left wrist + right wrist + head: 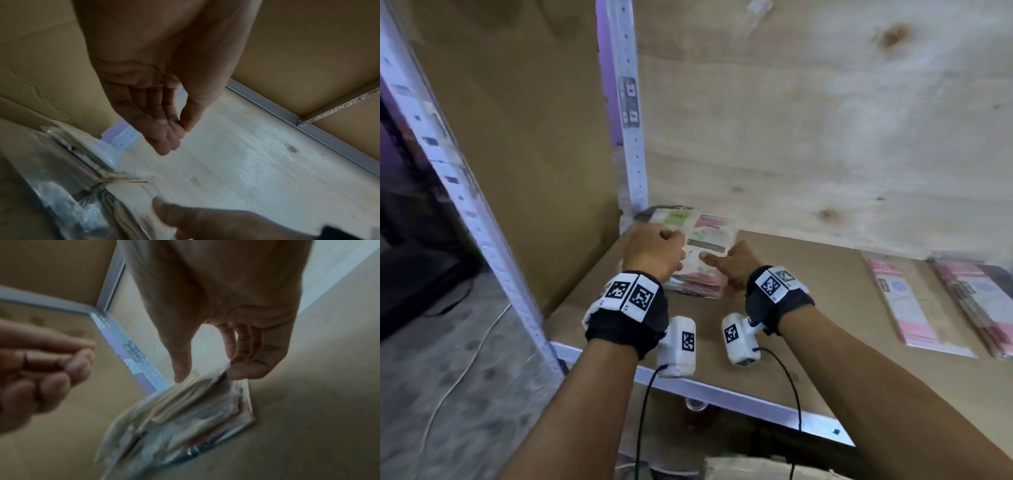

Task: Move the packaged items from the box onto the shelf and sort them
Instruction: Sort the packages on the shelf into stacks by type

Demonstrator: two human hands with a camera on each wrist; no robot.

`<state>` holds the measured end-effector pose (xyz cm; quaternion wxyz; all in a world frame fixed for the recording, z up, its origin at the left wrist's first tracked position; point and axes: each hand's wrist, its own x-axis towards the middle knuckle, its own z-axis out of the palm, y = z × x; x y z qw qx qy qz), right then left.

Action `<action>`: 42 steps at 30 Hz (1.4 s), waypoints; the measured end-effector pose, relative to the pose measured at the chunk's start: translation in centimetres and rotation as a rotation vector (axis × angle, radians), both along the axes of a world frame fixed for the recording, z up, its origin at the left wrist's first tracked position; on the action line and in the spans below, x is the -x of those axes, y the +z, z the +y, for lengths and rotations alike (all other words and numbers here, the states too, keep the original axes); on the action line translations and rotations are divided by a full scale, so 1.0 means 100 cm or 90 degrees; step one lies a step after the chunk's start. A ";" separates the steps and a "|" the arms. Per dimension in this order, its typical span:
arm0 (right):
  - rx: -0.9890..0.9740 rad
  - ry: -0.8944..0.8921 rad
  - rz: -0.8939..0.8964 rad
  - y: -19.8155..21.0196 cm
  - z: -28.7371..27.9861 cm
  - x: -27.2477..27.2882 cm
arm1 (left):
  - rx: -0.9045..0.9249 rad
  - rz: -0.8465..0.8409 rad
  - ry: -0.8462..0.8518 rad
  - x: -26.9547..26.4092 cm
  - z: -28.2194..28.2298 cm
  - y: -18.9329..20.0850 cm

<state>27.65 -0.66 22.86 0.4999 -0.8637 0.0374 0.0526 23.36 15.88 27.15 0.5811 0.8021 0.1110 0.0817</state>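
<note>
Plywood backs this shelf bay, and a brown shelf board [808,308] runs under both my hands. A stack of flat packets [702,253] in clear wrap lies in the back left corner of the board, tight against the perforated white upright [635,164].

My right hand [736,263] is on that stack: in the right wrist view the thumb [182,368] presses on its top edge while the other fingers [246,361] curl at its far side, so the hand grips the upper packets [185,404] between thumb and fingers. My left hand [652,251] sits just left of the stack, near it. From the left wrist view its fingers [164,134] are nearly straight, the thumb tip meeting the forefinger, and nothing lies between them; I see it holding nothing. The stack's edge [82,154] is below and beside that hand, apart from the fingertips.

Counting: one stack in the corner, its packets too blurred to number, with green and pink printed faces on top. Well apart to the right lie two more groups on the same board: a single pink and white packet [907,301], and beside it a small pile of similar pink packets [983,294] cut off by the picture edge.
</note>
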 end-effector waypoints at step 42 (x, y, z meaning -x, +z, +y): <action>-0.101 0.036 0.000 0.019 -0.288 0.161 | 0.358 0.131 -0.308 0.032 -0.210 -0.027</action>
